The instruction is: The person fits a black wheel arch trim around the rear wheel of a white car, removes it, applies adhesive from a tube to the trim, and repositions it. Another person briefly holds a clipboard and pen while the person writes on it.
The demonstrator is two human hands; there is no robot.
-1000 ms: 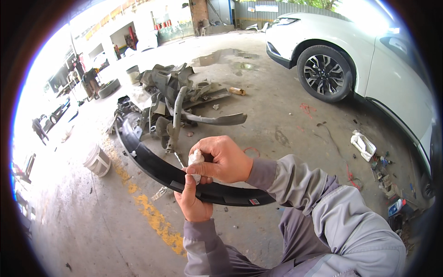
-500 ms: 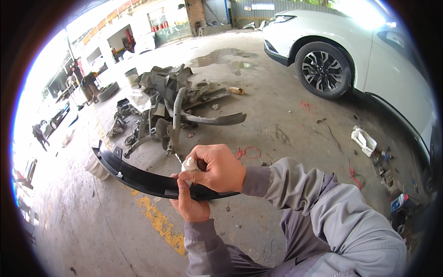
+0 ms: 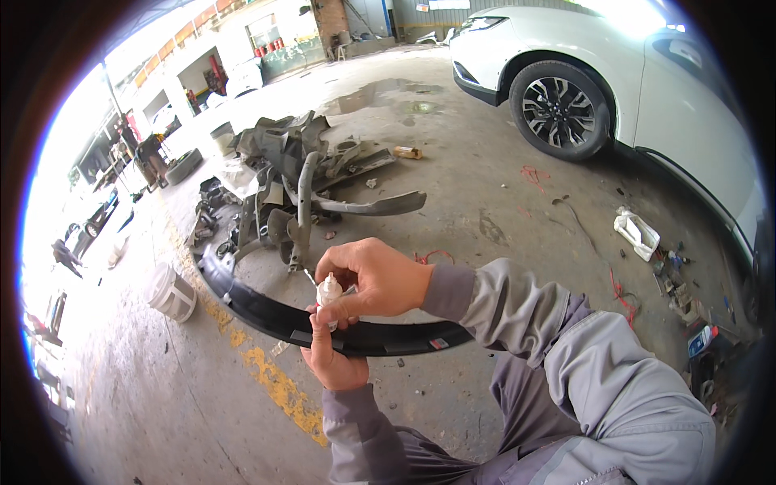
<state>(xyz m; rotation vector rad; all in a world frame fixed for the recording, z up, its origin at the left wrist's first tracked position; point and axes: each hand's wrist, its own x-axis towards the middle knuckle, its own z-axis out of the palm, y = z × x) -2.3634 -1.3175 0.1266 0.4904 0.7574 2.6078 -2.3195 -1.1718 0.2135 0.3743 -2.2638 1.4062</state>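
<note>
A long, curved black plastic trim strip (image 3: 263, 314) stretches across in front of me, with a small red-and-grey patch near its right end. My left hand (image 3: 335, 364) grips it from below, thumb raised against its near edge. Over the strip, my right hand (image 3: 378, 279) is closed around a small white squeeze bottle (image 3: 328, 293) with a pointed nozzle tip facing up. The bottle's lower part sits behind my fingers, close to my left thumb. Whether it touches the strip I cannot tell.
A heap of broken car parts (image 3: 283, 174) lies on the concrete ahead. A white bucket (image 3: 170, 293) stands at left. A white car (image 3: 558, 109) is parked at right, near a white plastic jug (image 3: 637, 230) and scattered tools. Red cord (image 3: 622, 301) lies on the floor.
The black strip has shifted to the right in my left hand, showing more of its right end. The bottle's nozzle shows more clearly as my right hand has turned slightly.
</note>
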